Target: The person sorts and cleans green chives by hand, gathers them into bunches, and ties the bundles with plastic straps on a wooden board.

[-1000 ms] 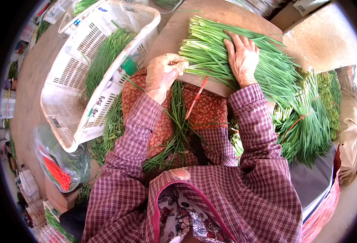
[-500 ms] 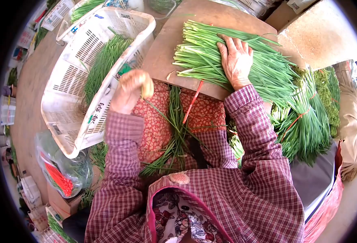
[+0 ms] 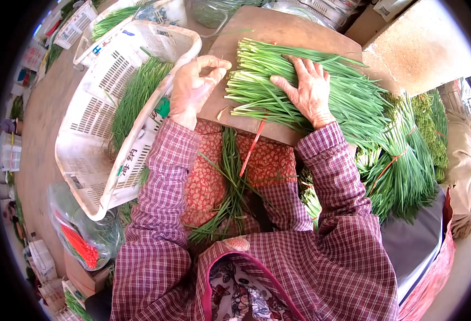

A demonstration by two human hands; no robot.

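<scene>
While the greens (image 3: 353, 101) sit on the worktop (image 3: 257, 22) under the spread right hand (image 3: 309, 97), and the left hand (image 3: 195, 86) makes a narrow pinch beside them (can't tell if empty), they're probably light, floppy, best grabbed near the pale ends (image 3: 240, 97).

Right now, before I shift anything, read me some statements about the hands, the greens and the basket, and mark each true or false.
1. The right hand rests on the green stalks lying on the board. True.
2. The left hand lies flat on the middle of those stalks. False: the left hand is beside their pale ends.
3. The white basket has greens inside. True.
4. The strip hanging by the board's near edge is blue. False: it looks mostly red.
</scene>
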